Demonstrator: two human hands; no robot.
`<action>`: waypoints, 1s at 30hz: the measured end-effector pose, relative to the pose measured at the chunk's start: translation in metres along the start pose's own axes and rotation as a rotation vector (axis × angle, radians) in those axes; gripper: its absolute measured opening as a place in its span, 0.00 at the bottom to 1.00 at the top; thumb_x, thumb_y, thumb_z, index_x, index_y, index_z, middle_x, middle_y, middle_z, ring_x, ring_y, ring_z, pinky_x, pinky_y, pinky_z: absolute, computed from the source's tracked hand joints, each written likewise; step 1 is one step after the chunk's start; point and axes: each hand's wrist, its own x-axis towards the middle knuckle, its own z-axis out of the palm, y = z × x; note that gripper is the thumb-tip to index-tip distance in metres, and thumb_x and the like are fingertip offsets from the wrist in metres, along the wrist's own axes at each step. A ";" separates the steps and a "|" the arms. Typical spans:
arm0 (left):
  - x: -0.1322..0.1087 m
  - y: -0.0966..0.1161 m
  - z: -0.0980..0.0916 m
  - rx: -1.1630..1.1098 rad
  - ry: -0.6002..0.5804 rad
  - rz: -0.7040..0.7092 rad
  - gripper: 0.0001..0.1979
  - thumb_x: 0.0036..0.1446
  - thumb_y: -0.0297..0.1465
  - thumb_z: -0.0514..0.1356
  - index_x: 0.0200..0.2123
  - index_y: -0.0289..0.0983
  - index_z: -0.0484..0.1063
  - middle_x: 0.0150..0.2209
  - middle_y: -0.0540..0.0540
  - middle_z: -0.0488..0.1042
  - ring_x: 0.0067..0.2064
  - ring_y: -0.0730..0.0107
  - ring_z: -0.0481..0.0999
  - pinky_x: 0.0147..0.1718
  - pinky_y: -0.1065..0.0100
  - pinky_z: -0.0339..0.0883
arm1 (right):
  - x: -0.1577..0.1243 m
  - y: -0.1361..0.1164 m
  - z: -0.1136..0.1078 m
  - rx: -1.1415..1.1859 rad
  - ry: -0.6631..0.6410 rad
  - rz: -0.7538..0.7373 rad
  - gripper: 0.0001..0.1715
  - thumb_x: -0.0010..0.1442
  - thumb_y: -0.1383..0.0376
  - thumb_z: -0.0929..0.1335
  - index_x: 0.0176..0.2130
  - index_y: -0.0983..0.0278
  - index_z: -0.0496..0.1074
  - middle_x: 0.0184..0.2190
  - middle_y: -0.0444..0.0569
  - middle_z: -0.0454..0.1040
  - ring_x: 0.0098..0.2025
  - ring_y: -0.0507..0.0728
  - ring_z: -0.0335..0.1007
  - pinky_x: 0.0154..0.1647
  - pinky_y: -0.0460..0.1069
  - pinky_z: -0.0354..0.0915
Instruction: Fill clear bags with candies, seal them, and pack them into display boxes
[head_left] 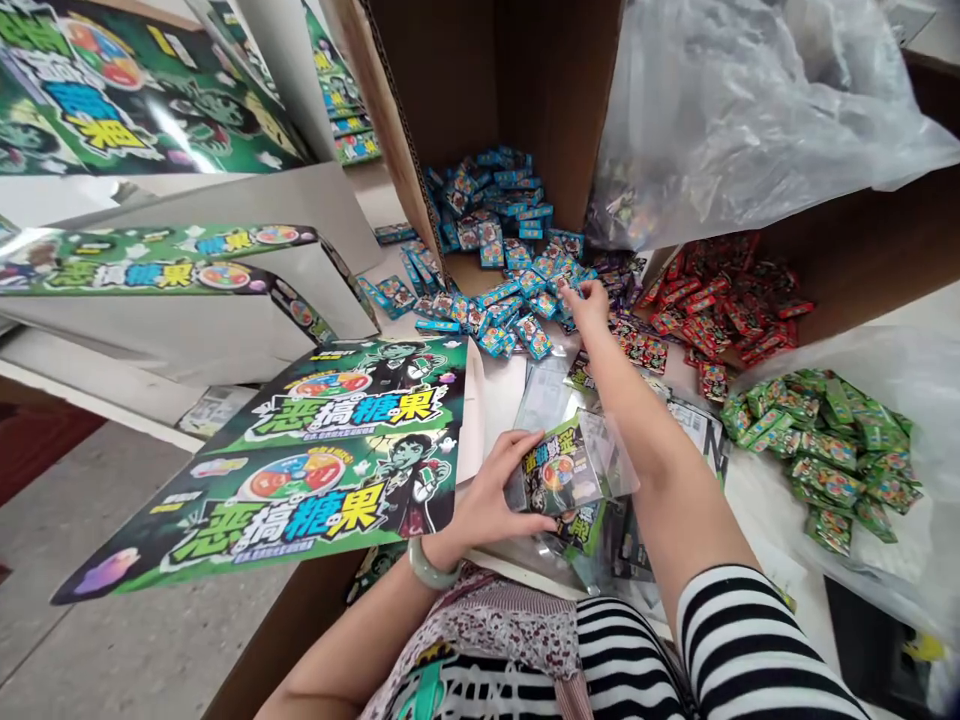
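From my remote seat, key relation rn is R hand (592, 305) vs. the blue pkts (499, 292): fingertips are at the R edge of the heap, looks like contact, w/ most of the heap off to their left and beyond, partly inside the cardboard box (457, 70). R fingers are bent, thumb & index close together; can't tell from here if a pkt is pinched btwn them. Pkts are oblong, long axes every which way; the near one at the front lies slantwise, far-left to near-right, so I'd judge wrist angle matters. R is clearly the nearer hand. L hand (499, 490) sits closer to the body, thumb on the near side & fingers on the far side, gripping the L edge of a clear bag (611, 455) w/ a printed panel (559, 470); bag's loose end points right, toward the R forearm, & the heap is straight ahead of it, so I'd watch for the arm snagging that plastic. Also FYI: purple pkts (621, 280) just right of R fingers, red pkts (731, 300) farther right.
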 end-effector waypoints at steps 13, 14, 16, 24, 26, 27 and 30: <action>0.004 -0.003 -0.001 0.031 0.064 -0.052 0.48 0.47 0.57 0.69 0.67 0.44 0.62 0.58 0.38 0.65 0.61 0.48 0.68 0.63 0.47 0.64 | -0.108 0.045 -0.185 -0.309 -0.971 -0.437 0.20 0.57 0.48 0.70 0.37 0.59 0.82 0.38 0.50 0.81 0.43 0.60 0.76 0.51 0.55 0.69; 0.006 -0.002 0.001 0.054 0.068 -0.061 0.48 0.47 0.56 0.69 0.67 0.43 0.62 0.58 0.38 0.65 0.61 0.49 0.68 0.63 0.47 0.64 | -0.120 0.049 -0.193 -0.373 -0.923 -0.462 0.19 0.59 0.50 0.70 0.39 0.60 0.82 0.41 0.52 0.81 0.46 0.62 0.76 0.54 0.57 0.68; 0.009 0.001 0.005 0.117 0.095 -0.077 0.48 0.46 0.56 0.70 0.66 0.43 0.62 0.58 0.39 0.65 0.62 0.49 0.68 0.64 0.47 0.63 | -0.147 0.057 -0.205 -0.481 -0.674 -0.463 0.18 0.62 0.55 0.67 0.45 0.62 0.80 0.48 0.57 0.79 0.53 0.65 0.73 0.60 0.61 0.65; 0.012 0.011 0.013 0.253 -0.005 -0.050 0.47 0.47 0.57 0.69 0.65 0.42 0.63 0.57 0.39 0.66 0.60 0.49 0.69 0.62 0.47 0.65 | -0.235 0.087 -0.236 -0.676 -0.558 -0.337 0.50 0.51 0.53 0.77 0.67 0.61 0.62 0.69 0.63 0.60 0.71 0.76 0.53 0.67 0.72 0.54; 0.013 0.013 0.016 0.279 -0.065 -0.023 0.47 0.47 0.56 0.69 0.65 0.42 0.63 0.57 0.39 0.66 0.60 0.49 0.69 0.62 0.46 0.66 | -0.239 0.083 -0.246 -0.558 -0.512 -0.389 0.47 0.53 0.53 0.76 0.66 0.59 0.63 0.65 0.61 0.65 0.67 0.73 0.60 0.66 0.70 0.56; 0.013 0.014 0.018 0.299 -0.090 -0.006 0.47 0.47 0.55 0.70 0.66 0.41 0.62 0.57 0.38 0.66 0.59 0.49 0.69 0.62 0.46 0.66 | -0.240 0.078 -0.252 -0.484 -0.487 -0.418 0.46 0.52 0.52 0.76 0.66 0.58 0.64 0.64 0.60 0.66 0.66 0.72 0.62 0.66 0.70 0.58; 0.012 0.016 0.022 0.354 -0.148 0.051 0.48 0.48 0.51 0.71 0.68 0.41 0.59 0.58 0.37 0.64 0.61 0.47 0.68 0.62 0.44 0.64 | -0.246 0.056 -0.268 -0.323 -0.537 -0.537 0.47 0.51 0.48 0.77 0.66 0.53 0.64 0.63 0.56 0.67 0.65 0.70 0.63 0.66 0.68 0.60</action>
